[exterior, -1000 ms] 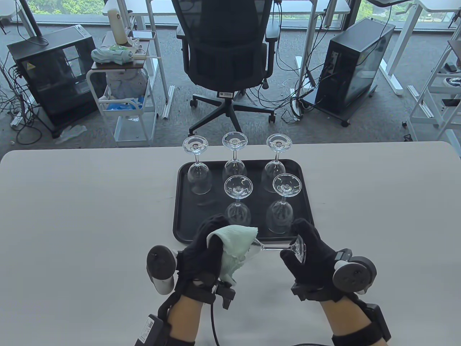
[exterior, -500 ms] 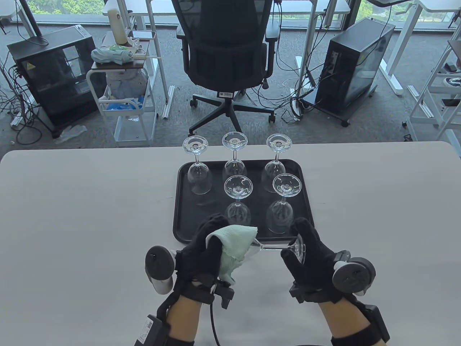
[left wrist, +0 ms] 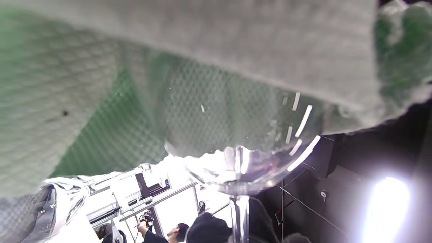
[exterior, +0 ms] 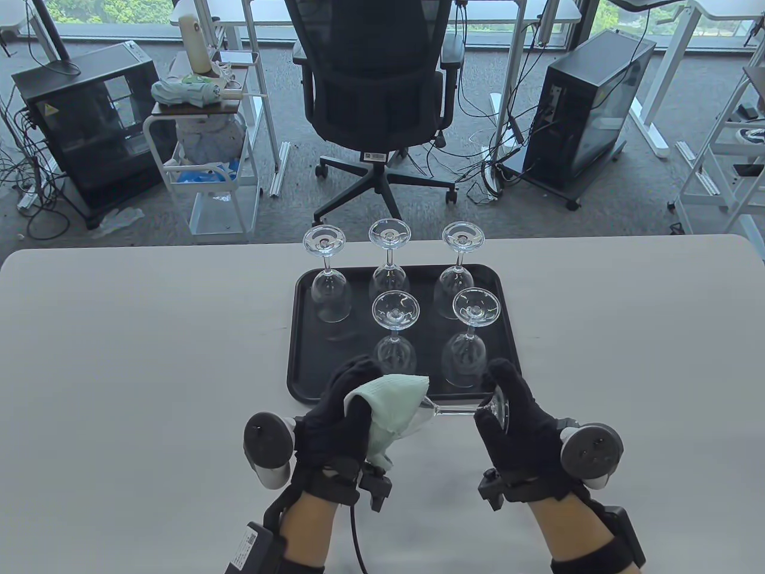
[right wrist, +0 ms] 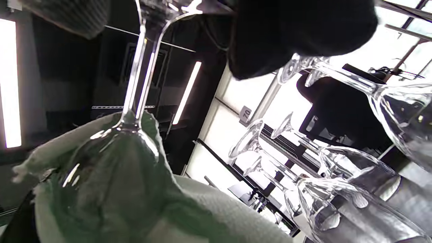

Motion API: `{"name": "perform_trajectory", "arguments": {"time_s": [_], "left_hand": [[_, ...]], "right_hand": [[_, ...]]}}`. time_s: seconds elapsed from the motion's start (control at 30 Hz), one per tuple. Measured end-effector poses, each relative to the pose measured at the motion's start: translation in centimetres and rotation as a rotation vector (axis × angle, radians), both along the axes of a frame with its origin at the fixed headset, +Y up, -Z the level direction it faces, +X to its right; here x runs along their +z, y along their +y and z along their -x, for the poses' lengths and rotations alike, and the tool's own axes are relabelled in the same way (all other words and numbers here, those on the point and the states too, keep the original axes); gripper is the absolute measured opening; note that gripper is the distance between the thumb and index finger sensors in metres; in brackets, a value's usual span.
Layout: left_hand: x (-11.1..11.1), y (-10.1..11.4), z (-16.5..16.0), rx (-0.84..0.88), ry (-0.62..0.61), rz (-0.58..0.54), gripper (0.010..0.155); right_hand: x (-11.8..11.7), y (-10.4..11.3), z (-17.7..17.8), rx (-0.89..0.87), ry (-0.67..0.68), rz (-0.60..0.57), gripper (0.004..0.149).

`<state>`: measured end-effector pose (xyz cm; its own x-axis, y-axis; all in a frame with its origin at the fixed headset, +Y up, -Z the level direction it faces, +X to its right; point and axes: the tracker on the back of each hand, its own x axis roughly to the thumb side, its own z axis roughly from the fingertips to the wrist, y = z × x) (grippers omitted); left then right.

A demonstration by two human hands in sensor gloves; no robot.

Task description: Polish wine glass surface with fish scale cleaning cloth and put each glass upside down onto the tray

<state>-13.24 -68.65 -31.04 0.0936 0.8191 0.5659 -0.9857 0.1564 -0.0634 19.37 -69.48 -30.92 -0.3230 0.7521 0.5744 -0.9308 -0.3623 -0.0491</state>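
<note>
Wine glass (exterior: 457, 409) lies sideways between our hands, left hand (exterior: 334, 418) curled around the cloth (exterior: 391, 406) on its bowl, right hand (exterior: 514, 427) pinching its foot at 3 o'clock.

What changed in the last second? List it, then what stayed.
The right hand rolled slightly round the glass foot, its tracker shifting. The left hand still holds the green cloth over the wine glass bowl. Five glasses and the tray stayed put.

Floor: grey carpet (exterior: 418, 221), strewn with cables.
Furniture: black mesh office chair (exterior: 376, 78), white trolley (exterior: 206, 173), two black computer towers (exterior: 588, 113) (exterior: 83, 125), white desk frames.
Light: daylight through windows.
</note>
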Motion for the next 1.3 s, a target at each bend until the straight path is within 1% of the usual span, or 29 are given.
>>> {"name": "perform_trajectory", "arguments": {"time_s": [0.03, 0.07, 0.13, 0.23, 0.3, 0.33, 0.43, 0.47, 0.5, 0.6, 0.67, 0.73, 0.83, 0.97, 1.03, 1.07, 1.13, 1.17, 1.2, 1.27, 1.3], "left_hand": [[0.0, 0.0, 0.0, -0.017, 0.011, -0.015, 0.058], [0.0, 0.0, 0.1, -0.022, 0.012, -0.022, 0.058], [-0.2, -0.1, 0.2, -0.009, -0.018, -0.011, 0.058], [-0.2, 0.2, 1.1, 0.028, 0.043, -0.006, 0.055], [-0.2, 0.7, 2.6, 0.072, 0.083, -0.012, 0.052], [-0.2, 1.1, 3.9, 0.116, 0.108, -0.013, 0.051], [0.0, 1.7, 7.2, 0.175, 0.159, -0.010, 0.050], [0.2, 1.8, 8.8, 0.189, 0.205, -0.006, 0.050], [0.3, 1.7, 10.5, 0.187, 0.253, -0.003, 0.050], [0.5, 1.3, 14.2, 0.179, 0.352, 0.008, 0.049], [0.7, 0.7, 16.6, 0.202, 0.386, 0.028, 0.049], [0.9, 0.0, 18.2, 0.252, 0.401, 0.044, 0.049], [1.1, -0.4, 19.1, 0.298, 0.414, 0.051, 0.049], [1.0, -0.4, 18.8, 0.277, 0.425, 0.054, 0.049], [1.0, -0.4, 18.7, 0.271, 0.423, 0.055, 0.049], [1.0, -0.5, 18.6, 0.280, 0.427, 0.051, 0.050], [1.0, -0.6, 18.7, 0.291, 0.429, 0.050, 0.050], [1.0, -0.7, 18.9, 0.296, 0.422, 0.051, 0.050], [1.0, -0.7, 19.0, 0.305, 0.420, 0.052, 0.050], [1.0, -0.7, 19.3, 0.333, 0.414, 0.051, 0.050], [1.0, -0.7, 19.4, 0.339, 0.411, 0.051, 0.050]], "right_hand": [[-0.2, -0.2, -0.1, 0.002, 0.010, 0.049, 0.079], [-0.2, -0.3, -0.1, -0.023, 0.033, 0.067, 0.079], [-0.1, -0.3, 0.0, -0.024, -0.003, 0.061, 0.077], [0.0, -0.1, 0.0, 0.010, -0.043, 0.041, 0.075], [0.1, -0.1, -0.2, -0.002, -0.059, 0.038, 0.074], [0.0, -0.1, -0.3, -0.005, -0.060, 0.044, 0.074], [-0.1, -0.1, -0.5, 0.001, -0.072, 0.047, 0.074], [-0.1, -0.1, -0.5, -0.001, -0.070, 0.049, 0.074], [-0.2, -0.1, -0.5, -0.006, -0.064, 0.055, 0.074], [-0.3, -0.2, -0.4, -0.014, -0.057, 0.066, 0.075], [-0.4, -0.3, -0.4, -0.014, -0.052, 0.071, 0.074], [-0.4, -0.3, -0.4, -0.015, -0.051, 0.073, 0.074], [-0.4, -0.3, -0.4, -0.016, -0.050, 0.075, 0.074], [-0.2, -0.2, -0.5, -0.020, -0.062, 0.066, 0.076], [0.3, 0.6, -0.2, 0.000, -0.066, 0.035, 0.078], [0.9, 1.4, 0.1, 0.055, -0.096, -0.024, 0.079], [1.5, 2.9, 1.0, 0.130, -0.147, -0.103, 0.083], [2.0, 4.3, 2.2, 0.212, -0.181, -0.150, 0.083], [2.2, 5.2, 3.2, 0.280, -0.208, -0.179, 0.083], [2.2, 7.5, 6.6, 0.427, -0.230, -0.257, 0.084], [2.2, 8.3, 8.2, 0.500, -0.255, -0.264, 0.083]]}}
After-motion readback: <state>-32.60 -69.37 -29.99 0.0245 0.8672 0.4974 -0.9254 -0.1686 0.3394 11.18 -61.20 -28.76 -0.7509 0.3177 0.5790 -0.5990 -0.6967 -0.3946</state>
